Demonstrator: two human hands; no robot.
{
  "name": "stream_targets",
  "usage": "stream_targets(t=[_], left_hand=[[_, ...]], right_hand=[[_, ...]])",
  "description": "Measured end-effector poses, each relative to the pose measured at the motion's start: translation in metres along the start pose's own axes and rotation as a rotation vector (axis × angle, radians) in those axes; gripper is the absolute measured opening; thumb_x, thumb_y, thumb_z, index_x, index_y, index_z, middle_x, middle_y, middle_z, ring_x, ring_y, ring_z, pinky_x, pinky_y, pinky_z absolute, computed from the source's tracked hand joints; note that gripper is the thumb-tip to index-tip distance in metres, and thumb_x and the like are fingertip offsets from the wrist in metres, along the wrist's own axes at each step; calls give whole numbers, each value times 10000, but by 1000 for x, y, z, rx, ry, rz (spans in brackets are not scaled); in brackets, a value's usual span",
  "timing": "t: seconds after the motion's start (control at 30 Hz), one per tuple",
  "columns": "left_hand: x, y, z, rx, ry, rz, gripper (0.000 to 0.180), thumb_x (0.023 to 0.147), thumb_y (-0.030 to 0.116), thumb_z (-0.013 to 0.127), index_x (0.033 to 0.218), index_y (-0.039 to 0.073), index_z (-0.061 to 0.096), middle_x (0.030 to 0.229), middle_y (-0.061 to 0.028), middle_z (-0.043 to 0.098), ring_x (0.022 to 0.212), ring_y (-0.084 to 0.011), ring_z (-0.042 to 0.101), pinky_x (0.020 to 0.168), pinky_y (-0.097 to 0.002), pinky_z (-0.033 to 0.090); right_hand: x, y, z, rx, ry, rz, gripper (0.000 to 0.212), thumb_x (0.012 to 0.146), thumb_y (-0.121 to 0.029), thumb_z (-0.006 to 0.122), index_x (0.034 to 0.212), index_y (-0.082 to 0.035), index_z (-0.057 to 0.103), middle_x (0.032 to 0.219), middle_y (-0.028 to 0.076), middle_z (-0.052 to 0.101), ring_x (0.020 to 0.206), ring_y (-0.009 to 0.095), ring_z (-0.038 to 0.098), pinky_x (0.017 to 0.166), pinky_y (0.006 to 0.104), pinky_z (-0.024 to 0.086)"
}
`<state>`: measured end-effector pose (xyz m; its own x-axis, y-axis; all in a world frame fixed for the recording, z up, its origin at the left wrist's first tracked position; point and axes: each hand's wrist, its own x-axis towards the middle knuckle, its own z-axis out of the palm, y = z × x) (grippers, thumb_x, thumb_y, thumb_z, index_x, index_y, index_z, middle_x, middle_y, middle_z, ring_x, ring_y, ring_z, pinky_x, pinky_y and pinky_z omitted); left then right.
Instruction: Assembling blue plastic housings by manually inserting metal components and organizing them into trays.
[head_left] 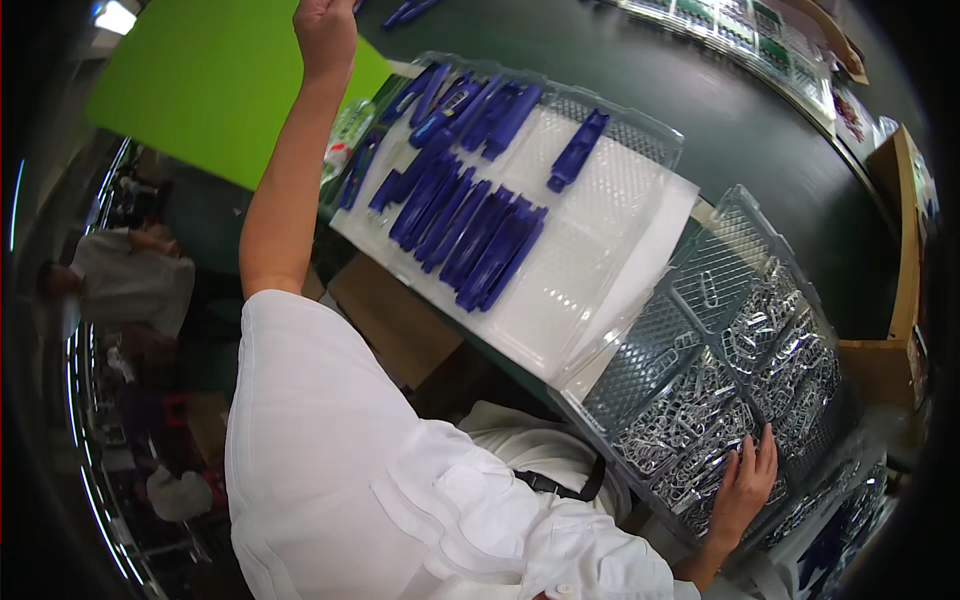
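Silver clips (pixel 700 400) beneath right fingers (pixel 765 456) — slightly parted; left hand (pixel 328 42), top edge — cannot tell if holding.

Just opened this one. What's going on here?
A person is working at a dark bench with both bare hands. The right hand has its fingers among the small metal pieces in a divided clear tray; whether it grips one is unclear. The left hand is at the top edge, partly cut off, so its hold can't be told. Between them, blue plastic parts lie mostly clustered on a white-lined tray, one set apart.
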<state>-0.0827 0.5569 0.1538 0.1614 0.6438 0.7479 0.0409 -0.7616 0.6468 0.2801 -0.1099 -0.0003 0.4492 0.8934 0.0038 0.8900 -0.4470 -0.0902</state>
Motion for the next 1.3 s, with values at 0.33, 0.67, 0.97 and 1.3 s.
stream_targets(t=[0.33,0.67,0.97,1.3], left_hand=[[-430,284,-438,861,265,-599,345,1003,66,616,1342,-1,613,1170,-104,741,972,-174,728,859,-287,558],[-676,259,-624,1466,-323,-1412,432,992,183,591,1423,166,612,1385,-126,659,1208,-354,654,1030,-467,517],[-709,209,-625,1531,-426,-1050,548,931,320,737,1412,90,611,1273,-208,650,1231,-387,590,1062,-478,474],[-560,204,-482,671,363,-480,528,1117,249,473,1519,-83,390,1326,-234,605,1237,-294,563,1135,-480,408]], right_hand=[[-19,9,-3,-55,343,-13,279,1071,-172,574,1265,-13,695,1241,130,713,1113,303,689,940,372,556],[-13,1,1,436,382,127,356,1082,-253,584,1344,-33,685,1260,98,732,1161,196,687,1023,290,539],[-22,-41,-25,1029,132,229,379,1030,-228,630,1351,-38,694,879,-19,604,792,73,508,745,217,430],[-40,-54,-38,1341,368,476,164,966,-113,751,1110,-36,744,952,31,753,778,76,685,716,210,571]])
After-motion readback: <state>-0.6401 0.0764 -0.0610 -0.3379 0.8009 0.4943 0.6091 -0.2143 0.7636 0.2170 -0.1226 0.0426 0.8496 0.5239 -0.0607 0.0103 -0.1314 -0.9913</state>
